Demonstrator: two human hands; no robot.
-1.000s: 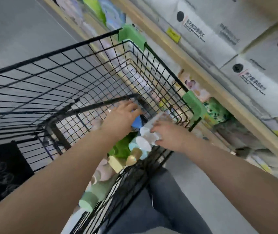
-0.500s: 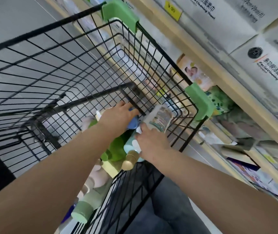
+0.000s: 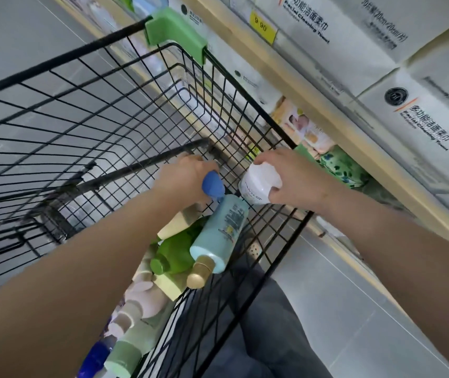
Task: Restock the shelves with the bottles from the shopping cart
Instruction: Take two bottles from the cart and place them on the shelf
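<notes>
White plastic bottle [image 3: 258, 184] gripped in the right hand [image 3: 297, 181] at the shopping cart's [image 3: 248, 99] right rim; the left hand [image 3: 182, 178] curls round a blue-capped bottle [image 3: 214, 184] above the remaining bottles [image 3: 218, 238]. Picking is under way; next, lift both toward the shelves [image 3: 327, 110] at right.
</notes>
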